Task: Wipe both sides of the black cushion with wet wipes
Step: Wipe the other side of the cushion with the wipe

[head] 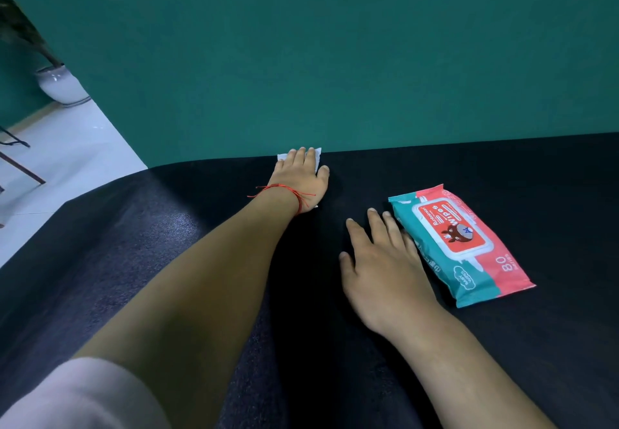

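Left hand point(299, 179) flat, pressed wet wipe point(317, 156) at twelve-o'clock edge of black cushion point(134, 261); rest lay toward six. Right hand point(382, 274) flat, empty.

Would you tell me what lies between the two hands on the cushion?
Nothing but bare cushion separates the left hand, which presses the wipe, from the right hand; the head view shows this.

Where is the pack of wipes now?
In the head view the pack lies flat on the cushion, right of centre, close beside the fingers of the right hand.
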The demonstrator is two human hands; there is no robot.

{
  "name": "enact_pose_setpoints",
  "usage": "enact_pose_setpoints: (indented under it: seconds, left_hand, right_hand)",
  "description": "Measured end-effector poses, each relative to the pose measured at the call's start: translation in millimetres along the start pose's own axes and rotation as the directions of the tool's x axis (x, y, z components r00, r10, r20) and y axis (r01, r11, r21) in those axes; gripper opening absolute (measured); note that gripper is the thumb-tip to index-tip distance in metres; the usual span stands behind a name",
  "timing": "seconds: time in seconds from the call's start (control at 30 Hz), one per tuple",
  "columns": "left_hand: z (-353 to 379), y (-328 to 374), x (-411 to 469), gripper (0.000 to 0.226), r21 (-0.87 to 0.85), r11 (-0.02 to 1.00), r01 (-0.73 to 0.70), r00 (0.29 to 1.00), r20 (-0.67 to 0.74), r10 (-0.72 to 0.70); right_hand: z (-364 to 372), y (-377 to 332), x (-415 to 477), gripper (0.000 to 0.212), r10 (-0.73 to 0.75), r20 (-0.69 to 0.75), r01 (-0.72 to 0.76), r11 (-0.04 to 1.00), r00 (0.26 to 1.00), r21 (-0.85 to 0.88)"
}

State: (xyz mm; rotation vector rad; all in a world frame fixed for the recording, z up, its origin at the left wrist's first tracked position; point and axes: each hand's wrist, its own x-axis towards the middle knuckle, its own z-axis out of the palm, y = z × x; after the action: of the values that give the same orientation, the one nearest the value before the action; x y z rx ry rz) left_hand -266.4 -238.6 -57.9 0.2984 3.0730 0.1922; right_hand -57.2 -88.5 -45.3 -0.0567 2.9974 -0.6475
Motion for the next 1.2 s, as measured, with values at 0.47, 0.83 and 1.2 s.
enact_pose_setpoints:
  seconds: [0.47, 0.83, 1.2]
  left_hand:
    - [8.1, 55.8, 3.3, 0.070, -0.008, 1.000, 0.019, 1.000, 0.013, -0.019]
    - [16.6, 76.0, -15.7, 0.069, -0.034, 0.999, 0.006, 1.000, 0.012, -0.006]
    - [18.9, 72.1, -41.8, 0.067, -0.045, 0.999, -0.022, 1.000, 0.010, 0.022]
  right_hand:
    - [-23.3, 13.2, 8.5, 0.055, 0.197, -0.162, -0.108, 0.891, 0.967, 0.441]
    - [-30.2, 36.5, 15.4, 0.056, 0.284, -0.194, -0.179, 0.885, 0.939, 0.429]
    - [-26.6, 35.0, 17.9, 0.059, 0.250, -0.164, -0.177, 0.915, 0.954, 0.363]
